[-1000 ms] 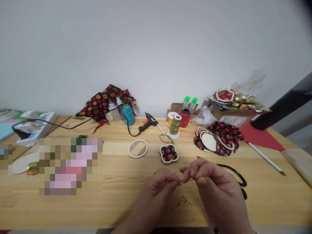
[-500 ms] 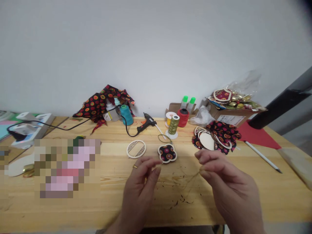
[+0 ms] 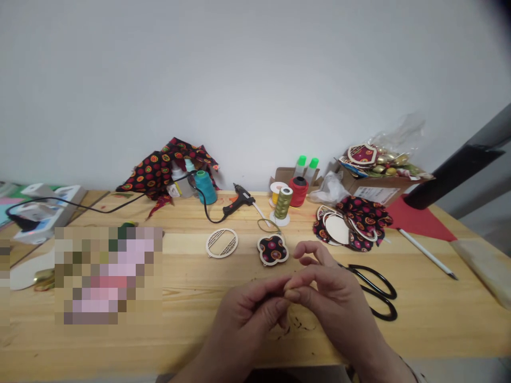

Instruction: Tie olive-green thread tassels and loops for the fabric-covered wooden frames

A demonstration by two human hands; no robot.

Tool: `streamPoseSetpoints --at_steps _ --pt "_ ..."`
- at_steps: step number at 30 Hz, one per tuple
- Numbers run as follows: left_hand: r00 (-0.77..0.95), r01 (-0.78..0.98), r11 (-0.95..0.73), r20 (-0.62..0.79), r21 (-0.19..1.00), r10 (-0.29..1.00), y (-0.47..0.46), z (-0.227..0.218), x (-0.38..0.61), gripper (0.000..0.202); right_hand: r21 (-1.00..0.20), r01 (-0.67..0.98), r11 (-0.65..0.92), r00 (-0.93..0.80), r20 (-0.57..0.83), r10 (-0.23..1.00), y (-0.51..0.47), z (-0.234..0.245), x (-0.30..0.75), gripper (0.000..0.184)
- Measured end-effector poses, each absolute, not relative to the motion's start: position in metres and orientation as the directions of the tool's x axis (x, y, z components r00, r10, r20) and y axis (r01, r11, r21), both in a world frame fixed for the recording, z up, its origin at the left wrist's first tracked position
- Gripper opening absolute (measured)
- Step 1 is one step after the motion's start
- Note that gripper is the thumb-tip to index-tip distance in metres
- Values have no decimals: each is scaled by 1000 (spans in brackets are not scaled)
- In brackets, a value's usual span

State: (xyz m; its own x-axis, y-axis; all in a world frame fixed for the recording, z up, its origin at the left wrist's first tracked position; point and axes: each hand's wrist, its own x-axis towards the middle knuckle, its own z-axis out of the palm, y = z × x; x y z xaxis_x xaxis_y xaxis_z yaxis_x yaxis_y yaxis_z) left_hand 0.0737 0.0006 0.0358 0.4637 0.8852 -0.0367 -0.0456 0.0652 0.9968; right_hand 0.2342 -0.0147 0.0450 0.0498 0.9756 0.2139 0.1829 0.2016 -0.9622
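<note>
My left hand (image 3: 255, 316) and my right hand (image 3: 333, 298) meet fingertip to fingertip low over the wooden table. Both pinch a thin, pale thread (image 3: 290, 314); only a short bit of it shows below the fingers. Just beyond them lies a four-lobed wooden frame with dark patterned fabric (image 3: 273, 250) and an olive cord loop at its top. To its left is an oval wooden lattice frame (image 3: 222, 243). Black-handled scissors (image 3: 377, 295) lie right of my right hand, which covers their blades. Small dark scraps (image 3: 301, 323) are scattered under the hands.
Behind stand an olive thread spool (image 3: 283, 204), a red one (image 3: 298, 192), a teal one (image 3: 205, 187) and a glue gun (image 3: 239, 202). Fabric-covered pieces (image 3: 359, 226), a white pencil (image 3: 429, 254) and a cardboard box (image 3: 375, 190) are right. A power strip (image 3: 59, 210) lies left.
My right hand has moved left with the thread, and its fingertips now meet those of my left hand. The left fingers have closed. The scissors' handles have come into sight.
</note>
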Motion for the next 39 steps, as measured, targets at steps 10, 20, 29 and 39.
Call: streamPoseSetpoints --at_steps 10,20,29,39 --pt "448 -51 90 -58 995 892 2 41 75 12 -984 93 153 -19 152 988 -14 48 232 9" --pt "333 -248 54 33 967 942 1 31 68 13 -986 -51 160 -320 168 932 -11 46 229 35" --pt "117 -412 212 -179 886 977 5 30 64 5 -994 12 109 -280 101 955 -1 34 218 30" --pt "61 -524 225 -228 822 972 10 30 65 11 -985 121 122 -48 117 992 3 27 216 11"
